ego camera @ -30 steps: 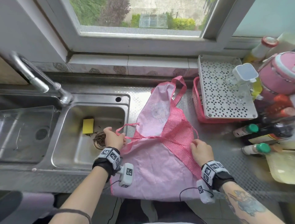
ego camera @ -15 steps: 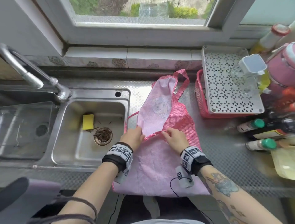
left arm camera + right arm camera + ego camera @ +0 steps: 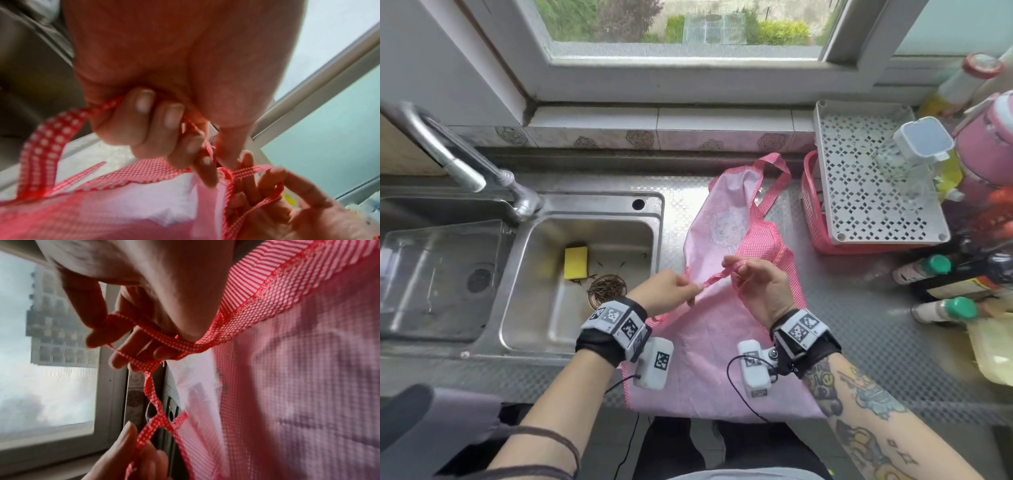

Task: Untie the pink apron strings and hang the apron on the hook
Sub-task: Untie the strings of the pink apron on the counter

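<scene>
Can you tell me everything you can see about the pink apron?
The apron is thin pale pink cloth with red-and-white checked trim, a faint cartoon face on the bib and a checked neck loop at the top. It lies flat on the steel counter beside the sink, its bottom edge hanging over the front. The left hand and right hand pinch its checked strings, lifted above the cloth.

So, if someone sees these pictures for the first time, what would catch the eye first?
Probably the pink apron, spread on the steel counter right of the sink. Above its middle, the left hand and right hand each pinch the checked apron string stretched between them. A yellow sponge lies in the sink.
</scene>
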A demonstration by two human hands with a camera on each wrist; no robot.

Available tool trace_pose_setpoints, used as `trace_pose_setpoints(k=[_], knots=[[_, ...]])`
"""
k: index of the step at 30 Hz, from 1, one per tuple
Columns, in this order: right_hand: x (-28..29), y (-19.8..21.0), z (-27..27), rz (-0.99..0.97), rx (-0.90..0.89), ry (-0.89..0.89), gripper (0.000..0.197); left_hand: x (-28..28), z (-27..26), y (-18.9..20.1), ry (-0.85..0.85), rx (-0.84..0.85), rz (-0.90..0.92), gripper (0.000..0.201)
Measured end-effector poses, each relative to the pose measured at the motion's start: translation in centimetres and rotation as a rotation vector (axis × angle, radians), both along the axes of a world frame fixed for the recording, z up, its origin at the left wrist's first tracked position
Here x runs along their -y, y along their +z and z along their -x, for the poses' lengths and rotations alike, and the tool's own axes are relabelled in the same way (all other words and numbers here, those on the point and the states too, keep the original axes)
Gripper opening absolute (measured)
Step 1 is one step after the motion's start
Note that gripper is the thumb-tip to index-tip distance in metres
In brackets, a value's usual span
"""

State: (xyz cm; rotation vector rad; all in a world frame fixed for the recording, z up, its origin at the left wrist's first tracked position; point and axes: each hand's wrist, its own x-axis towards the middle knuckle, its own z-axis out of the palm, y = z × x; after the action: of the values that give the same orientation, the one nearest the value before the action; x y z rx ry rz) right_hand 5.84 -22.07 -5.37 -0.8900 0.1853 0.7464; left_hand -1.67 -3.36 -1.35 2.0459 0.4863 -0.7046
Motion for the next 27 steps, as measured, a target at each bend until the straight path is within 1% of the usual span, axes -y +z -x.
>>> trace_pose_setpoints(k=[1,2,3,4,5,6,7,8,9,11,13,14,17,18,20,22,23,25,26,27], knots=[[0.0,0.0,0.1,-0.020,-0.004,0.027,0.031,0.1,-0.2,0.1,0.100,0.065,0.048,0.039],[-0.2,0.0,0.2,-0.008,0.007,0.061,0.030,0.4,-0.4,0.2,0.252,0.154,0.112,0.035],[-0.4,-0.1,0.2,0.015,0.025,0.095,0.027,0.6,-0.6,0.2,0.424,0.241,0.215,0.031],[-0.6,-0.1,0.3,0.052,0.044,0.122,0.023,1.0,-0.8,0.3,0.583,0.301,0.359,0.026],[-0.8,-0.1,0.3,0.088,0.055,0.141,0.022,1.5,-0.9,0.3,0.704,0.327,0.527,0.025],[-0.8,-0.1,0.3,0.122,0.064,0.153,0.025,2.0,-1.0,0.2,0.793,0.331,0.702,0.028],[-0.9,0.0,0.3,0.151,0.073,0.161,0.027,2.6,-1.0,-0.2,0.859,0.330,0.838,0.028],[-0.9,0.0,0.3,0.186,0.090,0.165,0.029,3.1,-1.1,-0.5,0.912,0.329,0.913,0.027],[-1.0,0.0,0.3,0.230,0.117,0.165,0.029,3.4,-1.2,-0.8,0.942,0.327,0.921,0.029],[-1.2,0.0,0.3,0.332,0.172,0.160,0.027,3.5,-1.5,-1.9,0.919,0.337,0.836,0.028],[-1.4,-0.1,0.1,0.375,0.182,0.168,0.021,3.4,-1.6,-2.7,0.784,0.343,0.725,0.021],[-1.4,-0.3,-0.1,0.369,0.161,0.181,0.021,3.4,-1.6,-2.8,0.692,0.337,0.687,0.021],[-1.2,-0.3,-0.5,0.324,0.068,0.237,0.029,3.3,-1.3,-2.7,0.450,0.341,0.564,0.029],[-1.0,-0.2,-0.5,0.305,0.054,0.263,0.031,3.2,-1.3,-2.6,0.405,0.339,0.546,0.028],[-0.9,0.0,-0.6,0.297,0.081,0.342,0.033,2.8,-1.4,-2.6,0.339,0.322,0.575,0.024],[-1.1,0.2,-0.4,0.332,0.157,0.426,0.032,2.8,-1.6,-2.2,0.316,0.296,0.621,0.016],[-1.2,0.3,-0.4,0.355,0.201,0.461,0.032,2.9,-1.7,-2.2,0.336,0.276,0.640,0.019],[-1.4,0.6,-0.2,0.374,0.276,0.512,0.028,2.9,-1.8,-2.3,0.416,0.206,0.660,0.035],[-1.4,0.8,-0.1,0.365,0.302,0.532,0.027,2.8,-1.8,-2.5,0.444,0.160,0.682,0.040],[-1.4,0.8,0.0,0.358,0.321,0.550,0.028,2.7,-1.8,-2.6,0.458,0.115,0.720,0.040]])
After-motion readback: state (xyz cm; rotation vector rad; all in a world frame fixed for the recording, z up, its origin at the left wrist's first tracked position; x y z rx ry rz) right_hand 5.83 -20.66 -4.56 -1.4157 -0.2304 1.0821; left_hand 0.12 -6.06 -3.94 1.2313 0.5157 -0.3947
